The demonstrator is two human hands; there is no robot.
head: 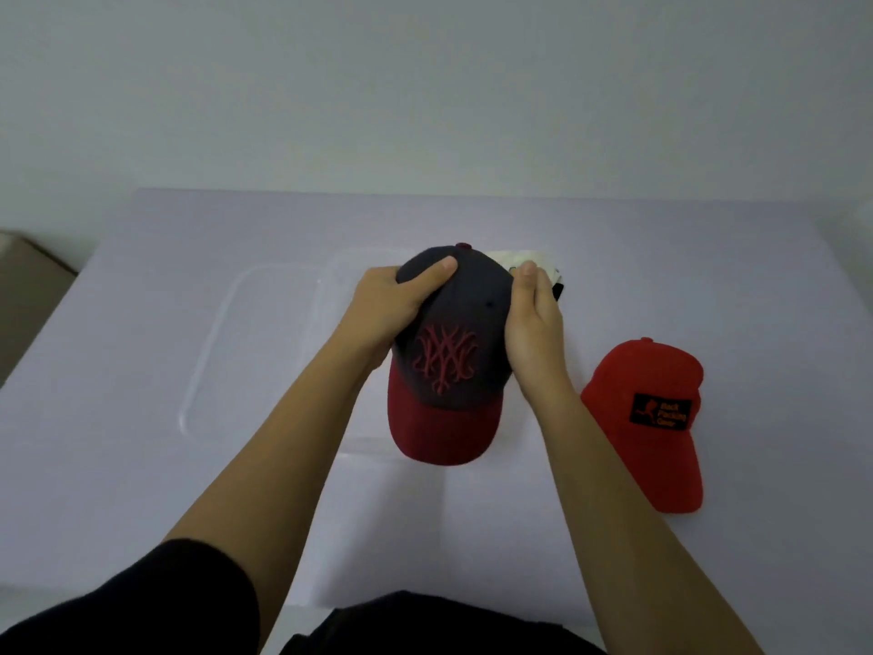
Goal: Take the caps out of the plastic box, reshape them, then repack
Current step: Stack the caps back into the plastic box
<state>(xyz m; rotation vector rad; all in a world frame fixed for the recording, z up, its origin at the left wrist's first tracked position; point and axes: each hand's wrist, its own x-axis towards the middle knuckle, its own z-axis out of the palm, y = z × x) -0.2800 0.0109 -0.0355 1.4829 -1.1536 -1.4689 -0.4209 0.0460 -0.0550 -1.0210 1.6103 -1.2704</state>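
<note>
A navy cap [465,319] with a dark red brim and red embroidery is held up over the clear plastic box [340,276], brim toward me. My left hand [392,309] grips its crown from the left, thumb across the top. My right hand [531,323] cups the crown's right side, thumb on the cap's edge. A white cap [522,258] shows behind the navy one, mostly hidden. A red cap [654,408] with a black patch lies on the table to the right.
The box's clear lid [212,352] lies flat on the pale table, left of the box. A brown cardboard box [28,281] stands past the table's left edge. A plain wall is behind the table.
</note>
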